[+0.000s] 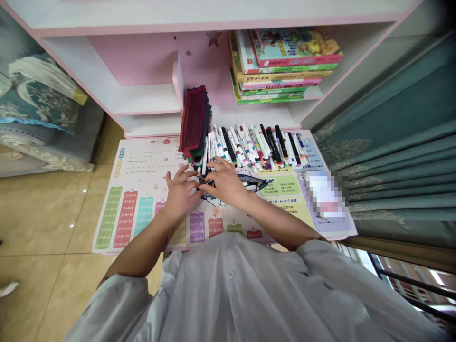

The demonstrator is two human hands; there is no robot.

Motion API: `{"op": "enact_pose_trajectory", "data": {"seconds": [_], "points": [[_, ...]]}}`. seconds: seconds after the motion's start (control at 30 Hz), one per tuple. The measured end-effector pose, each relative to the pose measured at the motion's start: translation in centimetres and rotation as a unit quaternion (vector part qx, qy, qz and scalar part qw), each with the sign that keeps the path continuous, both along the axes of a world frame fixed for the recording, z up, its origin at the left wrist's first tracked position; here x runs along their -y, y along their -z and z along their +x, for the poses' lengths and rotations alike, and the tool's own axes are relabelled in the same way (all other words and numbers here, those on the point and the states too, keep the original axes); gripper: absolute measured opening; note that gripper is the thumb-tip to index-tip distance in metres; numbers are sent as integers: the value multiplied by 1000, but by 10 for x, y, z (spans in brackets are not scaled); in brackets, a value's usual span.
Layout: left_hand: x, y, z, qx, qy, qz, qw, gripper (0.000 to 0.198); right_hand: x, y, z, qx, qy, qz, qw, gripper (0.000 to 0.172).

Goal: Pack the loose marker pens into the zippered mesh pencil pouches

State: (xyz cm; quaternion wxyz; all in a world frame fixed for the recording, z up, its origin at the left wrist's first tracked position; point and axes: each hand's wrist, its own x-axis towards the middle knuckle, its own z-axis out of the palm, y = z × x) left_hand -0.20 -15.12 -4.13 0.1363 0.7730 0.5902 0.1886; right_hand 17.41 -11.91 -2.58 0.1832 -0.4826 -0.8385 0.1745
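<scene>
A dark mesh pencil pouch lies on the desk mat with white pens showing inside its right part. My left hand is at the pouch's left end, thumb and forefinger pinched together on its edge, the other fingers raised. Across the pouch's middle lies my right hand, its thumb and fingertips closed on the same edge and meeting the left fingertips. The exact grip is partly hidden by the fingers. Just beyond my hands, many marker pens lie side by side in a loose row.
Dark red and green mesh pouches are stacked left of the markers. A pile of books stands on the shelf behind. A blurred-out phone rests at the mat's right side, near the teal curtain.
</scene>
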Motion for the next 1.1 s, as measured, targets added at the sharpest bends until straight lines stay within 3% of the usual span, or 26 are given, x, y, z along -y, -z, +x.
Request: {"op": "enact_pose_trajectory", "data": {"seconds": [0.2,0.37,0.8,1.1], "points": [[0,4,-1,3,-2,10,1000,13,-5,0,-6,-7,-15,-52,999,12],[0,4,-2,10,3,11,1000,15,-6,5,-4,-60,-24,-41,997,4],[-1,2,-2,17,1,6,1000,13,-7,-5,5,-31,-5,-66,997,14],[-1,0,-2,30,4,1,1000,11,-6,-2,6,-12,10,-113,994,15]]}}
